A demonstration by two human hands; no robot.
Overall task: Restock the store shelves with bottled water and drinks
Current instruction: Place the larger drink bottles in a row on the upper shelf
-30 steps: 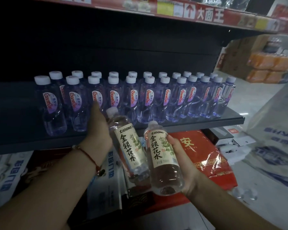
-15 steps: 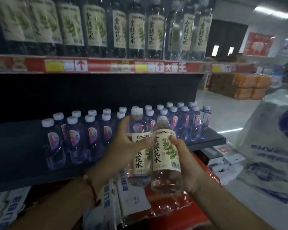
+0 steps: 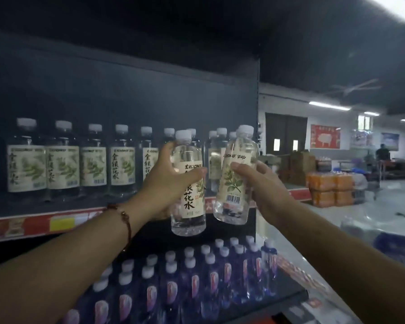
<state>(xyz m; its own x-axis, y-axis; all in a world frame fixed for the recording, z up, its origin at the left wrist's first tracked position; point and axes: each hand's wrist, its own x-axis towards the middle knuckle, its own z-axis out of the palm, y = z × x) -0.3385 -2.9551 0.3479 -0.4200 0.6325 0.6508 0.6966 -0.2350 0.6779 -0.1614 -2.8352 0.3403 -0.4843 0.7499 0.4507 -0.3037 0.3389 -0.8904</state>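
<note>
the left hand (image 3: 166, 183) is raised in front of the upper shelf (image 3: 45, 224), its fingers (image 3: 194, 173) and thumb curled round the middle of a clear bottle (image 3: 188, 183) with a white cap and a cream label printed with green leaves. the bottle stands roughly upright, its base hanging in the air just in front of the shelf's red price strip. a red cord bracelet (image 3: 124, 218) sits on that wrist. the right hand (image 3: 264, 183) grips a second bottle of the same drink (image 3: 236, 176), fingers wrapped across the label, with the barcode facing the camera; this one tilts slightly, cap leaning to the right, close beside the first bottle but not touching it. both are held at the right end of a row of matching bottles (image 3: 91, 160) already standing on the upper shelf. on the lower shelf below, small purple-tinted water bottles (image 3: 197, 277) with white caps are packed in rows. orange drink packs (image 3: 330, 185) are stacked on the floor far right.
</note>
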